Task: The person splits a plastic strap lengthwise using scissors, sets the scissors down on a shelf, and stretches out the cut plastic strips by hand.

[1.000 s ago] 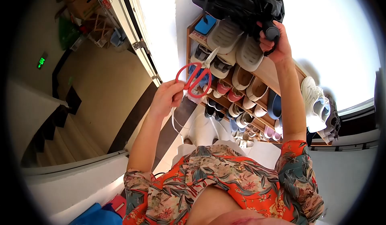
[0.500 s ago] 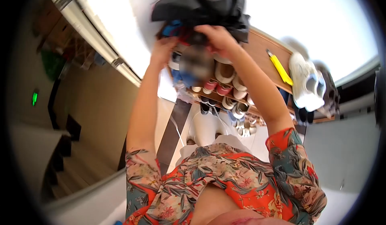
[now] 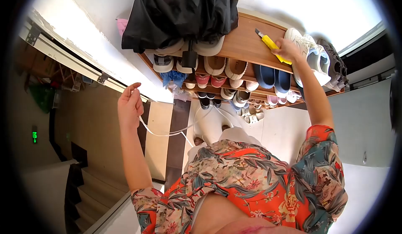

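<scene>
A yellow utility knife [image 3: 270, 42] lies on the wooden top of the shoe rack [image 3: 245, 35], its dark tip pointing up and left. My right hand [image 3: 288, 50] is at its lower end, with the fingers closed on the yellow handle. Off to the left, my left hand [image 3: 130, 104] is raised with its fingers pinched, and a thin white cord [image 3: 157, 133] trails from it in a loop toward the floor. A black bag [image 3: 180, 14] covers the left end of the rack top. The red scissors are not visible.
White sneakers [image 3: 307, 54] and dark shoes [image 3: 333, 62] stand on the rack's right end. Slippers and shoes, including blue slippers [image 3: 274, 78], fill the shelves below. An open doorway with stairs [image 3: 102, 188] is at the left, and a grey cabinet [image 3: 362, 108] at the right.
The red scissors have left my left hand, which moved left and now holds the cord. My right hand has gone from the bag to the knife. The view has shifted.
</scene>
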The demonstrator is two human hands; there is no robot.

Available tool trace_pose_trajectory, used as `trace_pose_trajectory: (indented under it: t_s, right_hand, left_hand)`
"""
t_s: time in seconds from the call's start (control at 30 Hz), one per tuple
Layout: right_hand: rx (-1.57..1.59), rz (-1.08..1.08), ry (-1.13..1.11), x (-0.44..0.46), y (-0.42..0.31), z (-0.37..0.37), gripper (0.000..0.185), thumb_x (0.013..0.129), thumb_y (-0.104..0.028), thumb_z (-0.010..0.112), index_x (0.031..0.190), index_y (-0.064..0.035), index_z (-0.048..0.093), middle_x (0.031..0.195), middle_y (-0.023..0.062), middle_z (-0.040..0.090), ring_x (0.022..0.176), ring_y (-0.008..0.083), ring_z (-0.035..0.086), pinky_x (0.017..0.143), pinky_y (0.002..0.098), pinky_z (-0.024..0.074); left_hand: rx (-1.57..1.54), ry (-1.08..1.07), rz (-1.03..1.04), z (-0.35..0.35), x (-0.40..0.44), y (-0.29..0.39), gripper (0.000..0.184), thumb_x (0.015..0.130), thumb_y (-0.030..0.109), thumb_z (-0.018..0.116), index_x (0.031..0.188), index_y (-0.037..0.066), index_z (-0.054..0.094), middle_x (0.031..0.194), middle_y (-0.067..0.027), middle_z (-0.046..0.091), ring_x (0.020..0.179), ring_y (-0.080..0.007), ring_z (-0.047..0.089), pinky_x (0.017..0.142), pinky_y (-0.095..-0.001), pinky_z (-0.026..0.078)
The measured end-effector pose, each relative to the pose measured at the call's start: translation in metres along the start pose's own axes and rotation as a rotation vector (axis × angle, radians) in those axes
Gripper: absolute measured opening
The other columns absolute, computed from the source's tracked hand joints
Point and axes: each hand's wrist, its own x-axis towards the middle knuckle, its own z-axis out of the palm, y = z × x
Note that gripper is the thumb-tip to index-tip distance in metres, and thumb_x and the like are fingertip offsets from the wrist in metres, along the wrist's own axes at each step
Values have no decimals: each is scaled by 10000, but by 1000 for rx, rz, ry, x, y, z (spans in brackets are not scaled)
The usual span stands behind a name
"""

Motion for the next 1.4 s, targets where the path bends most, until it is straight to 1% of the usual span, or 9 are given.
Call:
trace_pose_trajectory:
  t_s: [0.17,0.3,0.43,0.47,0.7,0.83,0.87,1.0,1.4]
  right_hand:
    - [174,-30,-71,5,-18,6,346,765,-296,624,992,-35,624,980,164,645,859,325,623,770,389,481]
    - [1341,-121,-233,-10,-14,5,285,788,-103,519,1066,-63,564,835,94,622,685,212,607,659,326,501]
    - [1603,-95,-226,-57,-54,-25,271,908,-267,528,1057,-41,522,742,41,553,587,123,551,502,261,473]
    - [1622,-125,-193,-57,-60,-20,383,927,-405,500,994,-30,532,689,32,532,520,105,519,452,238,444]
    - [1574,-78,-204,-56,-75,-13,361,927,-395,506,879,-40,553,622,26,519,465,112,502,421,237,414]
    - [1605,-129,-271,-68,-78,-12,269,941,-306,489,1006,-50,538,689,22,539,524,111,525,485,231,431]
    - [1601,-162,-312,-70,-77,-10,296,939,-253,464,1156,-53,489,747,29,528,592,120,524,540,233,438]
    - [1671,-159,-349,-90,-90,-19,466,871,-117,441,1324,-38,367,782,59,513,677,143,509,633,263,435]
    - [1934,-326,-602,-98,-98,-9,569,749,-15,444,1310,-33,348,795,98,489,695,186,499,675,298,434]
  left_hand:
    - [-61,-56,-22,6,-21,-8,198,941,115,483,1083,-11,536,558,54,352,438,-19,262,385,-181,203]
    - [-65,-39,-66,0,-38,-20,179,941,102,478,1058,-16,544,571,53,362,453,-9,284,386,-174,206]
    - [-72,-30,-77,-14,-50,-33,164,939,96,478,1037,-14,550,561,53,362,432,-8,271,381,-173,200]
    - [-80,-33,-81,-15,-52,-35,163,938,97,481,1036,-14,549,560,53,361,430,-7,270,380,-173,200]
    - [-111,-38,-95,-12,-54,-41,164,933,104,501,1033,-16,551,550,56,356,429,-4,263,380,-177,191]
    - [-113,-85,-90,-3,-50,-41,162,929,108,511,1025,-13,559,546,61,351,429,-7,261,380,-178,190]
    - [-112,-103,-98,0,-49,-41,165,926,109,516,1026,-14,559,547,61,351,429,-8,260,380,-179,190]
    - [-103,-162,-133,14,-45,-41,178,915,114,534,1029,-20,562,552,63,350,430,-10,258,381,-182,188]
    - [-92,-394,-192,66,-46,-46,176,902,120,553,1035,9,583,595,84,378,462,3,286,392,-165,207]
